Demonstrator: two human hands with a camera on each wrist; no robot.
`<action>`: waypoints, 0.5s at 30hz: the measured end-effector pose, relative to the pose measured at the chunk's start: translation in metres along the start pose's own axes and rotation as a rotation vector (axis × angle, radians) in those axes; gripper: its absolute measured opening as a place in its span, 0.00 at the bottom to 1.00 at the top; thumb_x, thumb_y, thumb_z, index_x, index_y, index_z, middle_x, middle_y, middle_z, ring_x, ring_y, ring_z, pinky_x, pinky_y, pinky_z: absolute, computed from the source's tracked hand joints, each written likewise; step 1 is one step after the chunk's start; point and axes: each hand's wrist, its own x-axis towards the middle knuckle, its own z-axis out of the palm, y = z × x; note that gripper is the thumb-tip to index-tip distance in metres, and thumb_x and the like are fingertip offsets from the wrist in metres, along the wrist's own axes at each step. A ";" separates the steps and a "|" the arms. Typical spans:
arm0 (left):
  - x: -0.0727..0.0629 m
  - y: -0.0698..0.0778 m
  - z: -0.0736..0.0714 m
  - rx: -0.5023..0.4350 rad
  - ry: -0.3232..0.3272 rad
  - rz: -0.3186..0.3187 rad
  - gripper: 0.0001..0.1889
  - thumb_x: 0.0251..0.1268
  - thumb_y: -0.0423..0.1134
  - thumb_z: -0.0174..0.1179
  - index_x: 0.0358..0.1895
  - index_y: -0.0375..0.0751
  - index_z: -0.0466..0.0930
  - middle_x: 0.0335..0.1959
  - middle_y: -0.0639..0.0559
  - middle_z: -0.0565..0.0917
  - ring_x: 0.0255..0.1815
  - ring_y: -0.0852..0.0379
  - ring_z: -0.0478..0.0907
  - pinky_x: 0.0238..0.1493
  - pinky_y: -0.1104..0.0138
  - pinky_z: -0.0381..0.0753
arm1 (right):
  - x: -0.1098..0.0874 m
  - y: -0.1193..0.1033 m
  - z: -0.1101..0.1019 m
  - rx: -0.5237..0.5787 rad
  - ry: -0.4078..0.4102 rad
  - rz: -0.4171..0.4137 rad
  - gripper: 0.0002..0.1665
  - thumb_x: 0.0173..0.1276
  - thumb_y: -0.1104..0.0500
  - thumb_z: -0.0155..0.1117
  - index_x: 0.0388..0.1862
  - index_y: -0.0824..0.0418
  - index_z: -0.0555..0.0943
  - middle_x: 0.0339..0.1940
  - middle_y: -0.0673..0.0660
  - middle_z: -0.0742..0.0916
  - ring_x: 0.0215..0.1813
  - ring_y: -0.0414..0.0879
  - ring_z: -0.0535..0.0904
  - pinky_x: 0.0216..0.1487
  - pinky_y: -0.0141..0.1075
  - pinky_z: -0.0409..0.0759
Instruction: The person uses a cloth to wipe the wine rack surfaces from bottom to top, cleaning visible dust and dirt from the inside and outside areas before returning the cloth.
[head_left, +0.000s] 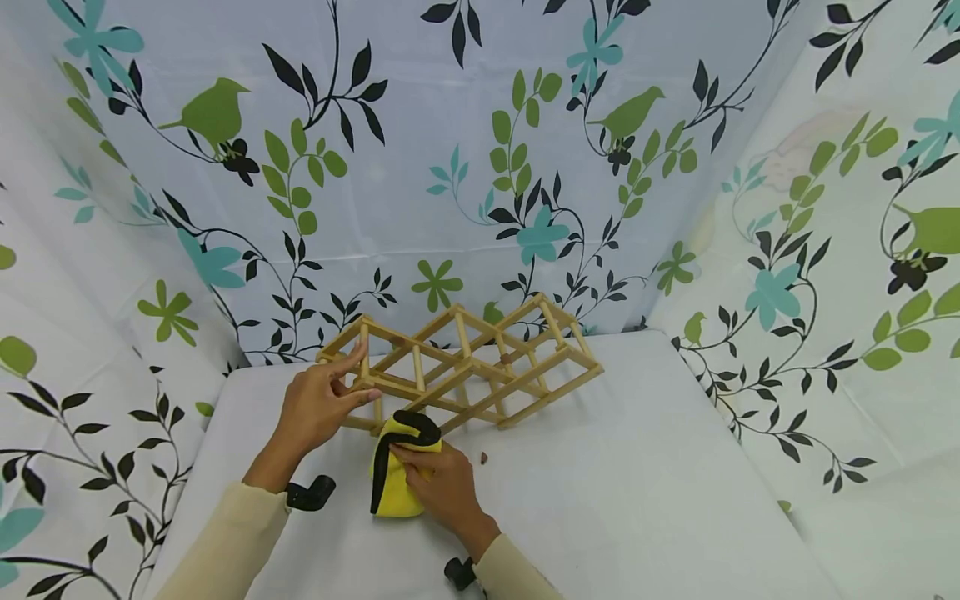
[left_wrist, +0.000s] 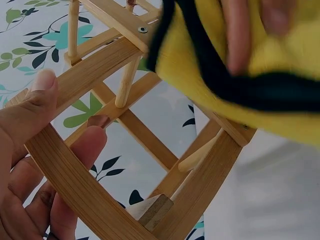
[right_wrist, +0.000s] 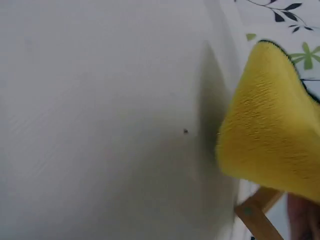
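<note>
A wooden lattice rack (head_left: 468,365) of slats and round dowels, like a folding wine rack, stands at the back of the white table. At its left end my left hand (head_left: 311,408) grips a slat between thumb and fingers; the left wrist view shows the thumb (left_wrist: 44,82) on top of the wood. My right hand (head_left: 446,487) holds a yellow cloth (head_left: 396,500) with black edging, bunched at the rack's front side. In the left wrist view the cloth (left_wrist: 280,55) overlaps a slat joint (left_wrist: 142,32). The right wrist view has the cloth (right_wrist: 270,125) covering most of the fingers.
On the white table (head_left: 637,483) a small brown bit (head_left: 483,457) lies in front of the rack. Leaf-and-bird patterned fabric (head_left: 360,183) hangs behind and at both sides. Black wrist cameras (head_left: 311,493) sit at both sleeves.
</note>
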 end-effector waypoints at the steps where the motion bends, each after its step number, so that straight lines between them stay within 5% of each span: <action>1: 0.000 0.000 0.001 -0.001 0.000 -0.003 0.42 0.65 0.48 0.76 0.81 0.55 0.68 0.25 0.48 0.82 0.26 0.55 0.74 0.25 0.64 0.73 | 0.002 0.001 0.004 -0.023 -0.010 0.012 0.17 0.73 0.61 0.71 0.57 0.44 0.92 0.53 0.49 0.93 0.49 0.40 0.89 0.46 0.31 0.86; 5: 0.002 0.001 0.004 -0.010 -0.012 -0.012 0.42 0.65 0.48 0.76 0.81 0.56 0.67 0.25 0.48 0.81 0.26 0.55 0.74 0.25 0.64 0.73 | 0.005 0.006 0.009 -0.084 -0.039 0.278 0.15 0.71 0.61 0.72 0.52 0.46 0.94 0.49 0.49 0.94 0.35 0.37 0.82 0.31 0.29 0.77; 8: 0.002 0.000 0.006 -0.012 -0.020 -0.003 0.42 0.65 0.48 0.76 0.81 0.56 0.67 0.25 0.49 0.81 0.26 0.55 0.74 0.25 0.64 0.72 | 0.001 0.006 0.005 -0.092 0.001 0.411 0.17 0.65 0.63 0.73 0.49 0.45 0.95 0.48 0.47 0.95 0.32 0.36 0.78 0.32 0.32 0.73; 13: 0.001 0.000 0.003 0.002 -0.010 0.001 0.42 0.65 0.49 0.76 0.81 0.55 0.67 0.25 0.49 0.82 0.25 0.55 0.74 0.25 0.64 0.72 | 0.001 0.004 0.004 -0.096 0.059 0.103 0.20 0.65 0.62 0.73 0.53 0.43 0.93 0.48 0.47 0.95 0.40 0.37 0.86 0.36 0.29 0.80; 15: 0.001 0.000 0.002 0.001 -0.001 0.000 0.42 0.65 0.49 0.76 0.81 0.55 0.68 0.25 0.48 0.82 0.26 0.55 0.74 0.25 0.64 0.72 | 0.003 0.006 0.005 -0.124 0.058 0.041 0.20 0.68 0.62 0.73 0.56 0.44 0.92 0.49 0.48 0.95 0.39 0.37 0.86 0.37 0.31 0.81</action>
